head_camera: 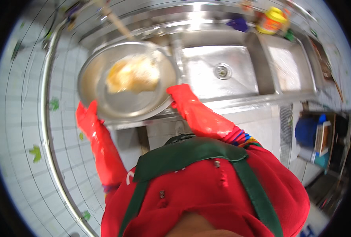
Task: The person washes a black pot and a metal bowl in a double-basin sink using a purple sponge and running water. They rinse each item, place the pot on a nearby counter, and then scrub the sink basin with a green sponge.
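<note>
A wide round metal basin (119, 102) sits over the left part of a stainless-steel sink unit, slightly tilted as far as I can tell. Yellowish, foamy liquid (134, 75) pools over part of its bottom. My left hand (88, 115), in a long red rubber glove, grips the basin's rim at the lower left, its fingers partly hidden beneath. On the right side, my right hand (181, 94), gloved the same way, holds the rim near the middle sink bowl.
The middle sink bowl (205, 74) has a round drain (222, 71). A smaller bowl (285, 65) lies right of it. A yellow plastic container (271, 21) and a purple cloth (237, 24) rest at the back. A pipe (46, 118) runs along the tiled wall at left.
</note>
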A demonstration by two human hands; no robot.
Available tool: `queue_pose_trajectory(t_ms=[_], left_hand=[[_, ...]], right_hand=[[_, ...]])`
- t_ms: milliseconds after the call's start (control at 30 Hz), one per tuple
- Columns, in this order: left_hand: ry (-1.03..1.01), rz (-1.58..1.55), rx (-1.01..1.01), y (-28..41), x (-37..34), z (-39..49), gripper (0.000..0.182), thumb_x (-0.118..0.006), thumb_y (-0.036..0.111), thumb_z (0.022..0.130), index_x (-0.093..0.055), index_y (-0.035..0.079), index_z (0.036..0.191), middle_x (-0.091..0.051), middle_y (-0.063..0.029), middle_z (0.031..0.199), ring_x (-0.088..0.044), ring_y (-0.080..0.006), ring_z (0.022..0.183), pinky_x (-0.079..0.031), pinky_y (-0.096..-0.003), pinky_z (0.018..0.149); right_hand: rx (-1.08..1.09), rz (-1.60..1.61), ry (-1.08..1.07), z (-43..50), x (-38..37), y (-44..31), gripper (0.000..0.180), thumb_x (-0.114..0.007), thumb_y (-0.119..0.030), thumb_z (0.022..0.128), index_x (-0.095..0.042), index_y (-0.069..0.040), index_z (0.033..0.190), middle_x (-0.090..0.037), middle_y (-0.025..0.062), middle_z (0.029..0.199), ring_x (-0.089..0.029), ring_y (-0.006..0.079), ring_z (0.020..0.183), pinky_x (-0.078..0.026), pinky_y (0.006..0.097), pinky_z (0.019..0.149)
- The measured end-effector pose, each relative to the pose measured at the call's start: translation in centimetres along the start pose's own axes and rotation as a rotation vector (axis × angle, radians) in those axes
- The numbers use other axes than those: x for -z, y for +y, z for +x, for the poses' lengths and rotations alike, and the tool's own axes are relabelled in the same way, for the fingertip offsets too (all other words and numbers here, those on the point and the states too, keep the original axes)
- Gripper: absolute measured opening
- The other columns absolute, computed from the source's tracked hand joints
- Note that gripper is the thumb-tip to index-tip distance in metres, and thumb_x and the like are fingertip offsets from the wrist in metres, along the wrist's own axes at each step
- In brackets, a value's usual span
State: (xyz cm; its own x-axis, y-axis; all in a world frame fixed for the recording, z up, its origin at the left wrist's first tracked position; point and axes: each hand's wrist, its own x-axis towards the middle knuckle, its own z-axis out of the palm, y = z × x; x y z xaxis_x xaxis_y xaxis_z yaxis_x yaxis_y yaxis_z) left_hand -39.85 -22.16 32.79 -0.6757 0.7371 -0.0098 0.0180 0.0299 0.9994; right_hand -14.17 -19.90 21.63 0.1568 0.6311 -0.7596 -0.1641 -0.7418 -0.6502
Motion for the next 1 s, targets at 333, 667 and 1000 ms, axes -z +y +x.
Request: queue_pose_trajectory(t_ms=[333,667,1000], left_hand=[[-0.444,-0.187,-0.033,1.7,-14.0,-16.1,0.038,-0.065,0.002,0.092,-0.059,-0.006,0.128,-0.067,-0.0060,0.091,-0.051,-0.0093,0.055,-0.034,-0.0225,0.045],[-0.997,-0.148,0.037,2.2,-37.4,-32.9,0.020,-0.068,0.004,0.089,-0.062,-0.001,0.108,-0.060,-0.0048,0.078,-0.051,-0.0123,0.049,-0.038,-0.0262,0.041],[-1.147,0.557,-1.265,10.1,-61.3,-51.1,0.033,-0.067,0.013,0.080,-0.065,-0.004,0.108,-0.072,-0.0162,0.089,-0.066,-0.0263,0.067,-0.055,-0.0382,0.062]], right_hand=[[0.048,0.111,0.209,-8.2,24.7,-2.1,0.041,-0.072,-0.026,0.081,-0.070,0.007,0.105,-0.070,0.0160,0.084,-0.066,0.0264,0.064,-0.051,0.0382,0.056],[0.046,0.459,0.451,-4.8,52.1,2.3,0.025,-0.072,-0.022,0.086,-0.063,-0.001,0.094,-0.059,0.0137,0.073,-0.048,0.0230,0.045,-0.032,0.0371,0.039],[0.230,1.328,-0.458,13.8,59.0,7.1,0.029,-0.058,-0.021,0.091,-0.061,0.003,0.106,-0.069,0.0217,0.093,-0.037,0.0145,0.041,-0.032,0.0280,0.038]])
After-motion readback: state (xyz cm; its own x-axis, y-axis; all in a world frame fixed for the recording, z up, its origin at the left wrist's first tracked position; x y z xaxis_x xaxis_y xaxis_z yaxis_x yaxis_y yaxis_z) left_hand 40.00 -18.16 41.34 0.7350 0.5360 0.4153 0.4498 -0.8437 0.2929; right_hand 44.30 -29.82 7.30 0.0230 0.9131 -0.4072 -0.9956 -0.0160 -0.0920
